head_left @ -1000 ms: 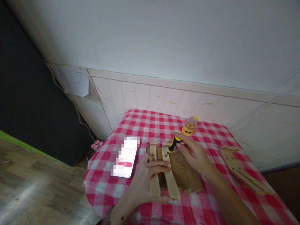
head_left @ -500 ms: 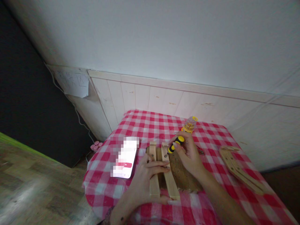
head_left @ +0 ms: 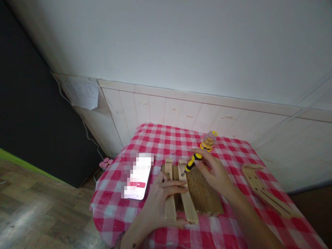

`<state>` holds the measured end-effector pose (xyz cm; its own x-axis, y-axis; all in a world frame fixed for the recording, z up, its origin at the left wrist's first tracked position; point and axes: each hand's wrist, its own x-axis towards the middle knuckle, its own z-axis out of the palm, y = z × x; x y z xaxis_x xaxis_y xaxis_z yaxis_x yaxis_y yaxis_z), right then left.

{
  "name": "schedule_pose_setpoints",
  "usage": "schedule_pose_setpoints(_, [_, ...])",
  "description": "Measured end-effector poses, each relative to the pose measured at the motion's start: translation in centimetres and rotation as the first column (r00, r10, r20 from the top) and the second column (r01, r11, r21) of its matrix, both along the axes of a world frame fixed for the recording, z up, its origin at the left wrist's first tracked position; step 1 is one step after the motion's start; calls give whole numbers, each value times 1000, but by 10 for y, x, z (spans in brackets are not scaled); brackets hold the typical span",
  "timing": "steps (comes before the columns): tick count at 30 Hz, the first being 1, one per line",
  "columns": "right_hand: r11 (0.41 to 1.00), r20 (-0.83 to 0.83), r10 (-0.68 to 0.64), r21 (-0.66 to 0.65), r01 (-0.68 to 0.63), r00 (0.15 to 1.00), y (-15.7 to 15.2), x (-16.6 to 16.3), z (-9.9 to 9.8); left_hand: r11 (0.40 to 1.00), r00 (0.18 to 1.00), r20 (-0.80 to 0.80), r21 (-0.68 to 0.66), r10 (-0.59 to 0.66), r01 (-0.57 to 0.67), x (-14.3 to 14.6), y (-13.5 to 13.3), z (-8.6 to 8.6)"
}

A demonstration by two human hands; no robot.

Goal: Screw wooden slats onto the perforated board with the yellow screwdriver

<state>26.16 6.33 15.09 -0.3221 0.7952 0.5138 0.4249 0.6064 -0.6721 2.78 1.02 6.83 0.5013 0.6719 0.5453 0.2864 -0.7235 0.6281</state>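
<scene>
My right hand [head_left: 211, 169] is closed around the handle of a yellow-and-black screwdriver [head_left: 193, 162]. Its tip meets the hole near the far end of the right-hand pale wooden piece [head_left: 190, 207]. My left hand [head_left: 160, 197] grips that piece and a matching wooden piece [head_left: 169, 207] beside it, fingers across the top and thumb near the close ends. Both pieces lie over a brown wooden board [head_left: 207, 193] pitted with small holes. Behind the right hand lies a clear case of screwdriver bits [head_left: 209, 141] with a yellow ring.
A lit smartphone [head_left: 140, 176] lies left of my left hand. Another pair of pale wooden pieces [head_left: 264, 190] rests at the right. The red-and-white checked tablecloth [head_left: 166, 138] reaches a panelled wall [head_left: 160, 107]. A pink power strip [head_left: 105, 162] sits beyond the table's left side.
My right hand's fingers have shifted on the screwdriver handle, with the tip staying at the hole. My left hand keeps its hold. The view has tilted slightly.
</scene>
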Motion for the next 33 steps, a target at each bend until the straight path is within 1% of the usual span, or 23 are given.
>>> schedule_pose_setpoints(5, [979,-99,-167,100,177,981,-3,-17,-7,1000,999,28,5,19,-19,0,1,-1])
schedule_pose_setpoints(8, [957,-117,-209,181,228,971,-4,-21,-12,1000,1000,24,8,20,-20,1,1,-2])
schedule_pose_setpoints(10, [954,-118,-188,214,210,975,-3,-22,-15,1000,999,23,9,25,-25,1,1,-2])
schedule_pose_setpoints(11, [959,-124,-164,210,188,979,-3,-22,-16,1000,999,23,11,25,-25,1,1,-1])
schedule_pose_setpoints(13, [978,-164,-94,168,122,982,-3,-22,-18,1000,1000,24,13,20,-20,1,1,-1])
schedule_pose_setpoints(16, [997,-231,57,66,-43,971,-5,-21,-18,1000,999,33,25,11,-12,1,1,-1])
schedule_pose_setpoints(19, [976,-268,201,-23,-215,942,-7,-18,-15,999,999,32,35,10,-11,0,2,-3])
schedule_pose_setpoints(21, [954,-285,264,-62,-292,922,-8,-15,-13,999,1000,22,34,1,-2,0,2,-4])
schedule_pose_setpoints(22, [948,-288,276,-76,-309,917,-8,-14,-12,1000,1000,16,31,-4,3,0,2,-4])
schedule_pose_setpoints(24, [954,-284,252,-89,-288,925,-6,-12,-10,1000,1000,14,23,-1,0,1,2,-5])
schedule_pose_setpoints(27, [983,-240,145,-73,-167,960,-3,-12,-8,1000,999,31,14,13,-13,2,2,-6])
schedule_pose_setpoints(29, [993,-241,91,-55,-107,966,-2,-15,-7,1000,999,36,18,15,-15,2,2,-6])
schedule_pose_setpoints(31, [992,-313,70,-77,-99,947,-3,-19,-8,1000,1000,27,23,9,-9,1,2,-4])
schedule_pose_setpoints(33, [979,-432,69,-144,-145,899,-5,-25,-11,1000,1000,15,16,2,-2,0,2,-3])
